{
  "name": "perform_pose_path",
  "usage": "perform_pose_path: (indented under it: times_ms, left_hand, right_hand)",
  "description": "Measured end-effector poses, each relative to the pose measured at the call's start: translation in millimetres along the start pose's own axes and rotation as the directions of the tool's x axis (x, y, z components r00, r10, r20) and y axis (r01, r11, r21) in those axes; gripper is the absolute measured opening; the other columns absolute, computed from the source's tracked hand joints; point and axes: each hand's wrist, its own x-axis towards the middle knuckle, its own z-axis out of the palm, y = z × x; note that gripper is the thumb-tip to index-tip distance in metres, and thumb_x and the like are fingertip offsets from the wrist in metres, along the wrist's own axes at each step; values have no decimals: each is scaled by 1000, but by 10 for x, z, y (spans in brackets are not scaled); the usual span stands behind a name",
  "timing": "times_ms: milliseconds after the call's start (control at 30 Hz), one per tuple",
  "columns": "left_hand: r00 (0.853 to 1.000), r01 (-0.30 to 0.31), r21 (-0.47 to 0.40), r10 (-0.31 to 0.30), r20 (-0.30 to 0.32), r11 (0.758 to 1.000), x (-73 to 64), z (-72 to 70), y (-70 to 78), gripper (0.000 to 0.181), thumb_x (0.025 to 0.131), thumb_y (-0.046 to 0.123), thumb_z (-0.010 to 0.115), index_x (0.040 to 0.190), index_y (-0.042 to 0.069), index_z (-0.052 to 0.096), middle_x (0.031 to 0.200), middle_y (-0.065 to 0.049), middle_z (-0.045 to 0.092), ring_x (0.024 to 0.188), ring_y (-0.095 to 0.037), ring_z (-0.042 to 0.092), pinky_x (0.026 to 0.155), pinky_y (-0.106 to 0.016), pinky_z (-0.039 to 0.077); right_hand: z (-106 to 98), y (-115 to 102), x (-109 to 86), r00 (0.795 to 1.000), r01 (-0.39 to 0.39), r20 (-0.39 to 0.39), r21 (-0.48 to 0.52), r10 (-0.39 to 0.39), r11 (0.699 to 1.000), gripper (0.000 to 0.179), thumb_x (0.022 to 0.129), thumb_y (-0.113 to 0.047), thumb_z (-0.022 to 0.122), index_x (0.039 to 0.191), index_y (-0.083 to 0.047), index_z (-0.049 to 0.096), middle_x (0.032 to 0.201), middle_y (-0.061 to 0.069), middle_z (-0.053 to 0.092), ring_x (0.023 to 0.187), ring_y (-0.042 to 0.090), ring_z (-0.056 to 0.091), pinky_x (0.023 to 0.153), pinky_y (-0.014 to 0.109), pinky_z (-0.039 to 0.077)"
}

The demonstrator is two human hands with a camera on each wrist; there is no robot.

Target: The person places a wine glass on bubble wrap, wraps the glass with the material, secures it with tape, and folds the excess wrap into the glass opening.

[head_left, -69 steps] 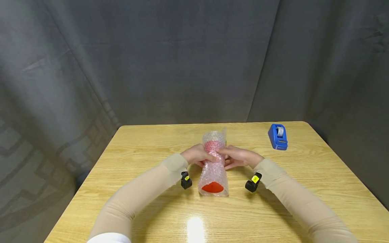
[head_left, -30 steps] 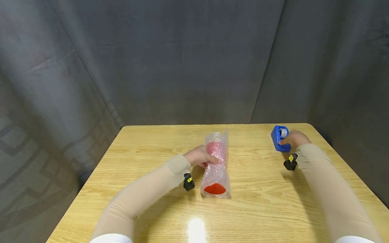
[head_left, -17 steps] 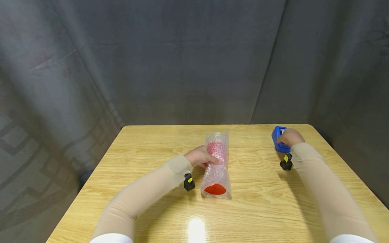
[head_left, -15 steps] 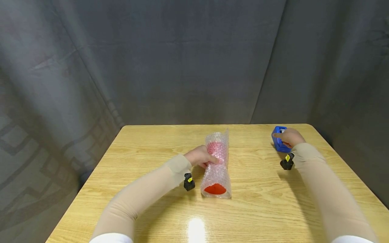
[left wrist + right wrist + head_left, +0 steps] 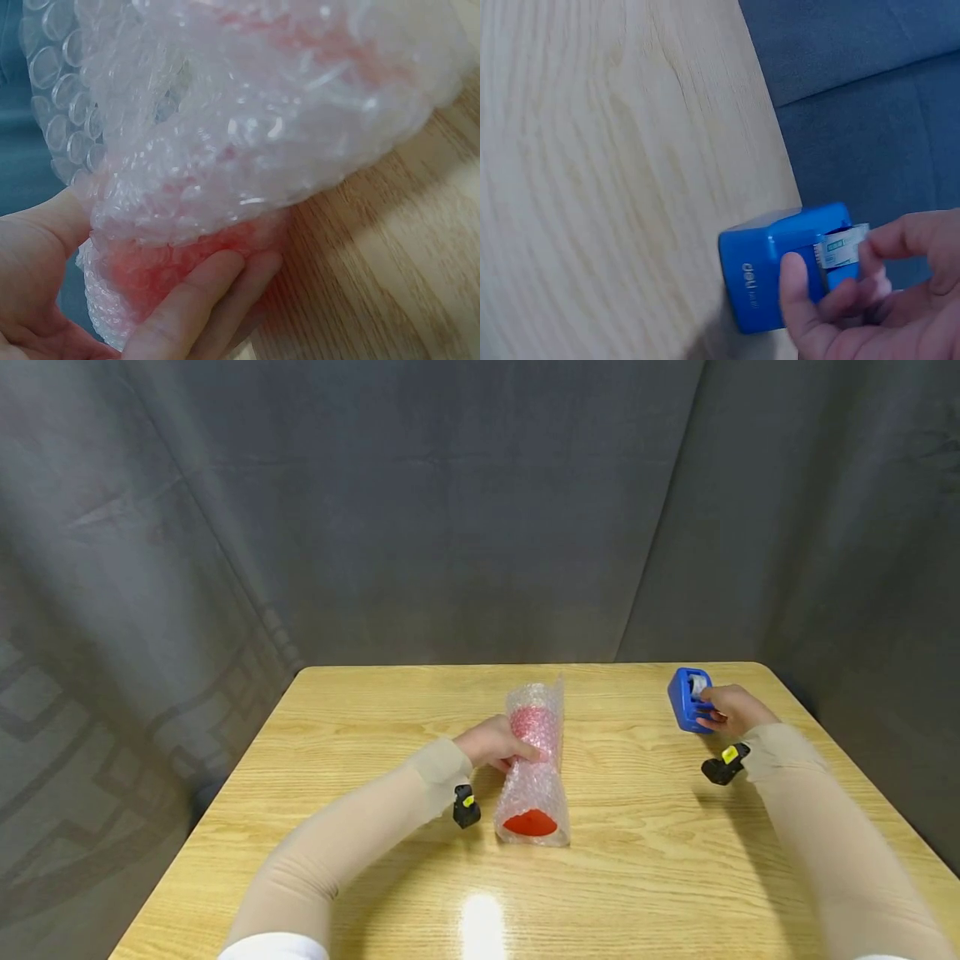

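Note:
A bundle of bubble wrap (image 5: 532, 789) lies lengthwise in the middle of the table, rolled round something red (image 5: 531, 823) that shows at the near end. From its left side my left hand (image 5: 491, 742) grips the bundle, thumb on top and fingers underneath. In the left wrist view those fingers (image 5: 217, 281) press against the wrap. At the back right stands a blue tape dispenser (image 5: 681, 706). My right hand (image 5: 738, 710) is at its right side; the right wrist view shows thumb and fingers pinching the tape (image 5: 841, 249), one finger against the blue body.
The wooden table (image 5: 360, 710) reaches back to a grey curtain (image 5: 450, 527). In the right wrist view the dispenser stands close to the table edge. A black camera sits on each wrist, and light glares off the table's front.
My right hand has left the bubble wrap and gone to the tape dispenser; over the last half second it drew back slightly, uncovering the roll. My left hand has stayed on the bundle.

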Motion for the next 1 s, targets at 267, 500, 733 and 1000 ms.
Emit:
perform_pose_path:
  times_ms: [267,500,733,1000]
  left_hand:
    - [1000,-6,7,6,-5,1000,12,10,7,65,81,19,79,132,-1,43,111,-12,60,91,-23,63,77,-37,59]
    - [1000,2,-9,-2,-1,1000,7,21,2,64,81,18,80,130,-2,44,111,-13,59,92,-24,63,78,-38,59]
    - [1000,7,-3,-7,-9,1000,8,22,9,61,80,18,80,126,-2,46,107,-12,59,89,-22,63,77,-37,59]
    - [1000,13,10,-13,-21,1000,15,31,12,57,80,19,80,121,-2,47,105,-12,59,88,-22,63,77,-37,59]
  right_hand:
    - [-25,162,-26,1000,-7,9,383,4,924,12,97,-9,38,100,1,42,90,9,37,77,11,47,76,19,57]
    - [56,281,-89,1000,-5,0,668,7,744,27,92,-6,42,66,-8,45,66,-1,44,64,9,49,70,24,60]
    - [132,353,-122,998,58,-30,744,-53,666,25,91,-2,39,66,-8,44,70,1,43,69,11,48,70,25,60]
    - [62,380,-189,991,-41,114,734,-63,678,27,100,-16,45,77,-8,56,82,3,49,78,12,55,78,27,59]
